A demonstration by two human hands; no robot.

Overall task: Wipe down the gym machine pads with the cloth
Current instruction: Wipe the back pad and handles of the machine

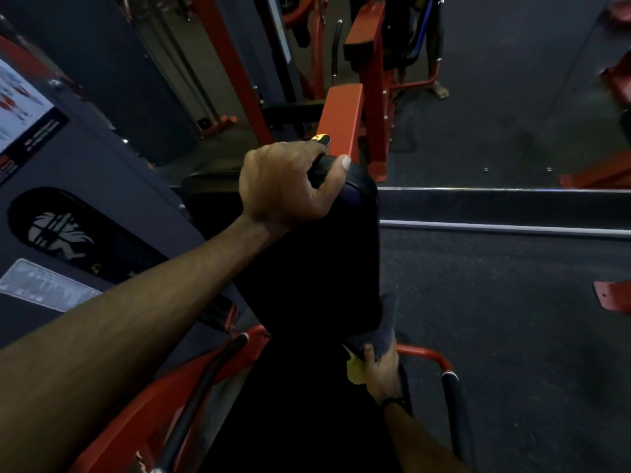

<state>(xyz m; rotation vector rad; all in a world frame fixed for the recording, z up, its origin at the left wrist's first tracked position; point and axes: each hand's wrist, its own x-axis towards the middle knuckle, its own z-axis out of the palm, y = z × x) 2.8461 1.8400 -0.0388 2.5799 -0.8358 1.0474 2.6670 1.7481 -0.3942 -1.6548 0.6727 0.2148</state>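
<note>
While left hand [286, 186] grips pad [317, 261], cloth [379, 332] in right hand [382, 373].

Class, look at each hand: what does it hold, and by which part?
The left hand grips the black pad by its top edge. The right hand holds the dark cloth by its lower end, against the pad's side.

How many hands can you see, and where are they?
2. The left hand grips the top of the black pad; the right hand holds the cloth against the pad's lower right side.
</note>
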